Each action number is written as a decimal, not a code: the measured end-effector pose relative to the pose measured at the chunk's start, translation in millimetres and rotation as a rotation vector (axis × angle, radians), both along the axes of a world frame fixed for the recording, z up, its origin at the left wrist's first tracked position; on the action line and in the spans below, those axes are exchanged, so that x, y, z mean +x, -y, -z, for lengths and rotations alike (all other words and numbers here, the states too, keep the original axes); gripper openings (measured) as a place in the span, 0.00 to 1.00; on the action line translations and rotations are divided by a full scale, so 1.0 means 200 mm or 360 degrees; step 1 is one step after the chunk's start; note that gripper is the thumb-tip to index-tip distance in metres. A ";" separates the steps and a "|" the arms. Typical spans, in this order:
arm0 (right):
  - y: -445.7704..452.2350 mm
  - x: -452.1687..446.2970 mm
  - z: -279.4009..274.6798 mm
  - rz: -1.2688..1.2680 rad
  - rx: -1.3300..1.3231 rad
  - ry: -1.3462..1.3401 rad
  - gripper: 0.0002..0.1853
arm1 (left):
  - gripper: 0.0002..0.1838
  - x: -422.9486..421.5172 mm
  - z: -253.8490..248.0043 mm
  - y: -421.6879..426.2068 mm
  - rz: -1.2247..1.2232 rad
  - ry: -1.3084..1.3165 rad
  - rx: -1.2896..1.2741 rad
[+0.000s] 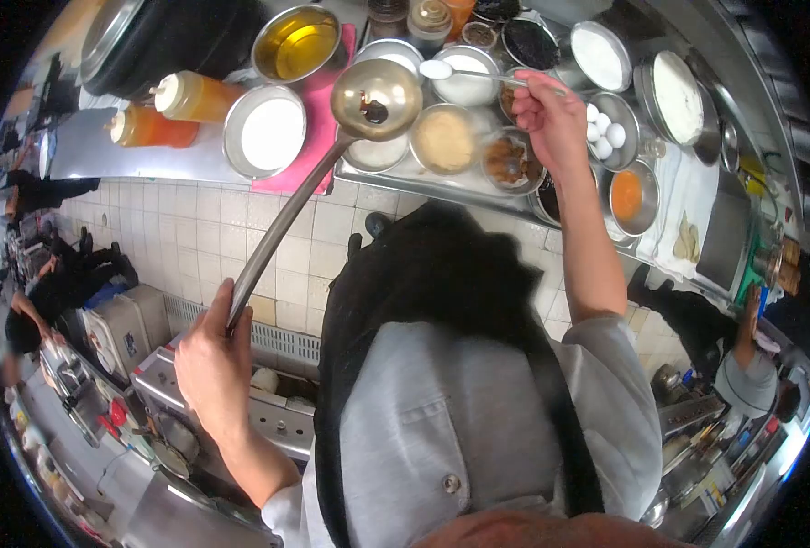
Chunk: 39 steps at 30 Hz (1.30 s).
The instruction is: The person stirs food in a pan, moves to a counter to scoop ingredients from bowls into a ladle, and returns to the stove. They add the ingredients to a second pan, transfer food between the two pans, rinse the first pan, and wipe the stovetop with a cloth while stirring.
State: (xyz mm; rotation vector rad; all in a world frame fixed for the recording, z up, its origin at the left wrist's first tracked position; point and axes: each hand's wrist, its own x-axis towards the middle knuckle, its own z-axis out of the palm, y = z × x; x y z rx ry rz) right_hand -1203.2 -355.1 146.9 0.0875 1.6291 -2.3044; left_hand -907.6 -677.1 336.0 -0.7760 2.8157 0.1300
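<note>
My left hand (pixel 216 365) is closed round the long handle of a metal ladle (pixel 392 91). The ladle's bowl hangs over the seasoning bowls, with a little dark liquid inside. Between the fingers of my right hand (pixel 551 119) is a thin-handled spoon (pixel 478 75). White powder or grains fill the spoon's tip, which is close to the right rim of the ladle. Beneath the spoon stands a bowl of white grains (pixel 465 89). A bowl of tan powder (pixel 443 139) and a bowl of brown pieces (pixel 509 161) lie nearer to me.
At the left stand squeeze bottles (pixel 154 126), a bowl of white contents (pixel 263 132) and a pot of yellow oil (pixel 297 46). Right of my hand are a bowl of eggs (pixel 611 137) and an orange-filled bowl (pixel 626 195). Other people (pixel 747 379) work at both sides.
</note>
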 end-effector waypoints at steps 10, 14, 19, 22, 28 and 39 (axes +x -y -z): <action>0.20 0.26 -0.12 -0.0419 0.0767 -0.0958 0.12 | 0.21 0.04 0.01 0.04 0.0007 -0.0080 0.0047; 0.01 0.13 -0.10 -0.0194 0.0617 -0.0596 0.12 | 0.21 0.12 0.00 0.07 -0.0123 -0.0025 0.0059; -0.03 -0.03 0.22 -0.0453 0.1218 -0.0687 0.14 | 0.22 0.23 -0.03 0.09 -0.0174 -0.0136 0.0031; -0.03 -0.08 0.17 -0.0726 0.1498 -0.1051 0.16 | 0.22 0.30 -0.07 0.09 -0.0296 -0.0125 0.0104; -0.06 -0.21 -0.36 -0.1075 0.1422 -0.0963 0.32 | 0.23 0.50 -0.11 -0.07 -0.0656 -0.0149 0.0216; 0.94 -0.03 -0.18 -0.2544 0.0665 -0.1117 0.18 | 0.23 1.02 0.18 -1.29 -0.1962 -0.0437 0.0475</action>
